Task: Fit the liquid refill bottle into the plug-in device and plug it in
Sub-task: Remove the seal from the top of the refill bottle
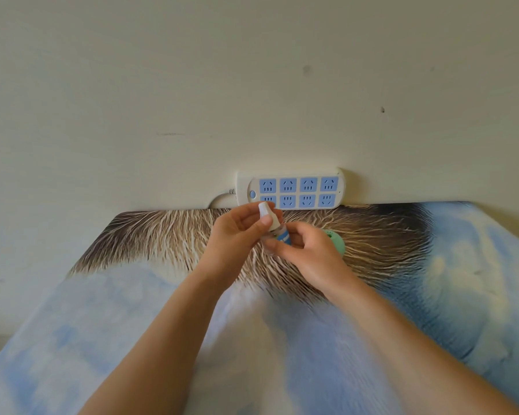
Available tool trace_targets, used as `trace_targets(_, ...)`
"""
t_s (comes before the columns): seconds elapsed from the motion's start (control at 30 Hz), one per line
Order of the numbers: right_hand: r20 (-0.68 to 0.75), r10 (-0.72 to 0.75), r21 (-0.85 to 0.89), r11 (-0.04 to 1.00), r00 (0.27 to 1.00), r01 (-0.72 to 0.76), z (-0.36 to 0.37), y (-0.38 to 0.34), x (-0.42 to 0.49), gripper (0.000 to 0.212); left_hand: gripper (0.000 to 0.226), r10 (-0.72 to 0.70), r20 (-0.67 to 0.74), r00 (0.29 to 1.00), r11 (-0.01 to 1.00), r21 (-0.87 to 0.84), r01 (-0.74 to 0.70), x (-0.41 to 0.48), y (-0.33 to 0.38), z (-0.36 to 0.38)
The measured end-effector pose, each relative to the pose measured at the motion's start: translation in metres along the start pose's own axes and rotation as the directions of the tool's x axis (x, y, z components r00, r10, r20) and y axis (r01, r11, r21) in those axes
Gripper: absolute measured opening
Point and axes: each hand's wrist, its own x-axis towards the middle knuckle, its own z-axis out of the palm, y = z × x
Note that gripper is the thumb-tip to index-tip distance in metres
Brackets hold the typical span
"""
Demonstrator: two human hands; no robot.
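Both hands hold a small clear refill bottle with a blue label and a white cap just in front of the power strip. My left hand pinches the white cap at the top. My right hand grips the bottle's body from the right. A pale green plug-in device lies on the bed behind my right hand, mostly hidden by it. The white power strip with blue sockets rests against the wall at the bed's far edge.
The bed cover is printed in blue, white and brown fur-like streaks. The cream wall rises right behind the strip. The strip's white cord leaves to the left.
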Motion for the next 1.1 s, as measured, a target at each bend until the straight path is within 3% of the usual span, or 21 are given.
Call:
trace_targets(0.43,-0.097,-0.131,0.037,0.99,0.987,0.135,0.004,-0.006,-0.005,0.029,0.021,0.017,-0.056,0.998,0.997,-0.078,-0.022,0.001,0.002,0.007)
trace_targets(0.7,-0.121,-0.138,0.001,0.99,0.983,0.14,0.005,-0.009,-0.006,0.041,0.021,0.041,-0.103,0.994,0.997,-0.055,-0.047,0.0,0.002,0.013)
trace_targets(1.1,-0.159,-0.147,-0.059,0.988,0.976,0.139,0.008,-0.01,-0.008,0.032,0.022,0.034,-0.149,0.988,0.998,-0.039,-0.04,-0.002,0.003,0.015)
